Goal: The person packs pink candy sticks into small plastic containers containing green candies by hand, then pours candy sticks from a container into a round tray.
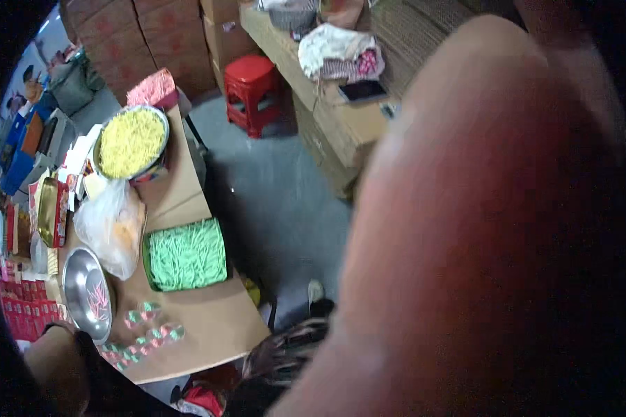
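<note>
My right hand (459,229) fills the right side of the head view, very close to the camera and blurred. One large finger shows, and whatever the hand may hold is hidden. At the lower left edge is bare skin that appears to be my left hand (54,368), with a dark sleeve beside it; its fingers cannot be made out. It is nearest to a steel bowl (80,278) holding a few pink strips (99,301). Small clear packs with green and pink pieces (146,340) lie on the cardboard-topped table (215,320) close by.
A green tray of green strips (188,256), a plastic bag (111,226), a basin of yellow strips (132,142) and pink strips (151,88) line the table. A red stool (250,94) stands beyond. A phone (362,90) and cloth (334,52) rest on another table.
</note>
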Demonstrator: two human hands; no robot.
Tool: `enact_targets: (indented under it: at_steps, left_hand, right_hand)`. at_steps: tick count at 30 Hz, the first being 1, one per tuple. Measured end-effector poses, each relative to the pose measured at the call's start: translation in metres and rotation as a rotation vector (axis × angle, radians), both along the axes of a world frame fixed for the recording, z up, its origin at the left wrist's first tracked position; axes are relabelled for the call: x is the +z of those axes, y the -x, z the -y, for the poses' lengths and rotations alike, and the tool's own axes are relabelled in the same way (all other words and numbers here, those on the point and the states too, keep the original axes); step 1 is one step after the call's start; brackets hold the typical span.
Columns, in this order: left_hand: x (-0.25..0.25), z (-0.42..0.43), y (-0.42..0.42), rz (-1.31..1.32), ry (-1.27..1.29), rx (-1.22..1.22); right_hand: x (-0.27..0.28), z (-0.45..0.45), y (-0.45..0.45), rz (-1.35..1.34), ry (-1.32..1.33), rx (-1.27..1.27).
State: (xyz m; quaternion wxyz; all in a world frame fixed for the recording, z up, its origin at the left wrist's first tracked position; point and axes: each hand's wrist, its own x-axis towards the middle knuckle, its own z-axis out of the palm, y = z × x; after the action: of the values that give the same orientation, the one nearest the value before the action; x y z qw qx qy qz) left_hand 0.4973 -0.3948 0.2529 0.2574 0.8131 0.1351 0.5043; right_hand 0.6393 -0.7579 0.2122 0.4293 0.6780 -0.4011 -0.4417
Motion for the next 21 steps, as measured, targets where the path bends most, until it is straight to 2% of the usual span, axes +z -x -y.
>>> enact_targets:
  at_steps: [2, 5, 7, 8, 9, 14, 16, 17, 21]
  left_hand:
    - [0.023, 0.004, -0.033, 0.095, -0.045, 0.027]
    - [0.041, 0.007, -0.047, 0.147, -0.078, 0.058]
    - [0.045, 0.015, -0.03, 0.076, -0.076, 0.066]
    - [0.046, 0.017, -0.018, 0.036, -0.072, 0.075]
    - [0.048, 0.017, -0.005, 0.002, -0.076, 0.087]
    - [0.067, 0.001, 0.036, -0.053, -0.101, 0.179]
    - [0.072, -0.01, 0.042, -0.029, -0.101, 0.206]
    - [0.07, -0.016, 0.04, -0.002, -0.1, 0.214]
    - [0.07, -0.051, 0.01, 0.149, -0.118, 0.196]
  right_hand:
    - [-0.025, 0.018, 0.059, 0.117, -0.172, 0.067]
    - [-0.006, -0.016, 0.008, 0.193, -0.395, 0.163]
    - [-0.007, -0.038, 0.016, 0.134, -0.526, 0.196]
    - [0.01, -0.064, -0.024, 0.098, -0.591, 0.212]
    - [0.007, -0.064, -0.015, 0.056, -0.601, 0.225]
    - [-0.004, -0.037, -0.004, -0.012, -1.029, 0.353]
    - [0.026, -0.103, -0.09, -0.008, -1.161, 0.406]
    - [0.027, -0.135, -0.065, 0.009, -1.225, 0.437]
    - [0.038, -0.162, -0.063, 0.127, -1.489, 0.552]
